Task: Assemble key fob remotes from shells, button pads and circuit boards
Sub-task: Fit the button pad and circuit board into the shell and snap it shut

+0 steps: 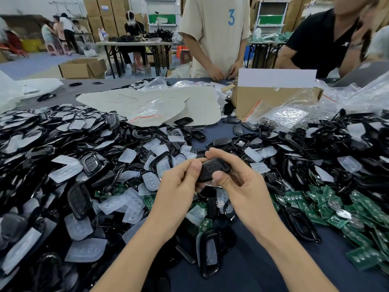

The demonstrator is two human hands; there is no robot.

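Near the middle of the frame, raised above the heaped parts, a black plastic key fob remote [213,168] sits between both hands with its button face up. The left hand [181,182] pinches the fob's left end, thumb on top and fingers curled beneath. The right hand [237,182] grips the right end the same way, its thumb pressing the near edge. Both grips are narrow and closed around the fob, which spans the gap between the two thumbs.

This looks like the squeeze that snaps the shell halves together, though the fingers hide the seam. The likely trouble is uneven thumb pressure: one edge could catch while the other stays open. A button pad or board lying crooked inside would also keep the halves from seating.

If the fob slips, it falls into the loose black plastic shells [42,131], translucent white rubber button pads [127,155] and green circuit boards [328,207]. These are spread over the dark blue table [252,266] directly below, where a half-closed fob would be hard to pick out.
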